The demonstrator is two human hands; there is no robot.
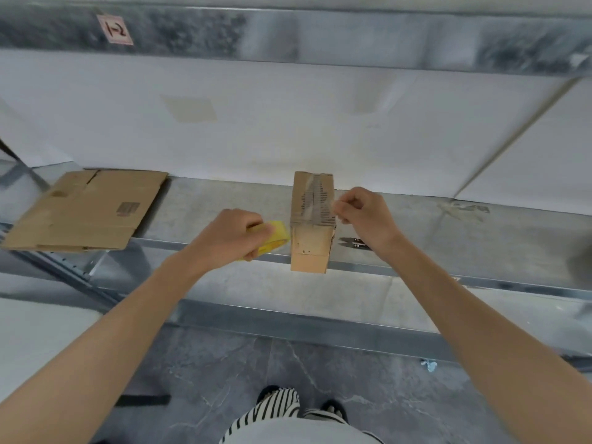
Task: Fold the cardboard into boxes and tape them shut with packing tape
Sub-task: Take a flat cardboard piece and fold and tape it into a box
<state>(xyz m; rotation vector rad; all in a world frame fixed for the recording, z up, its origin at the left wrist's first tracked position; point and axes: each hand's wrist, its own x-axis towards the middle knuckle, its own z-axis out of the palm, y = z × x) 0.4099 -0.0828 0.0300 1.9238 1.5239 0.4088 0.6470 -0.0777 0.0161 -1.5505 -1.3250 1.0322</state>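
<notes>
We are taping: the box (311,219) stands at the shelf's (448,225) front edge, a strip already across its top. Our left grip (230,233) is clamped round the yellow tape (272,238) just left of the box. Our right grip (365,216) is pinched together at the box's right edge, seemingly on the tape's loose end. Next, we judge, the strip needs pulling taut, pressing down and cutting. The snips (354,242) lie just right of the box, under our right wrist. Flat cardboard (83,209) waits well to the left.
</notes>
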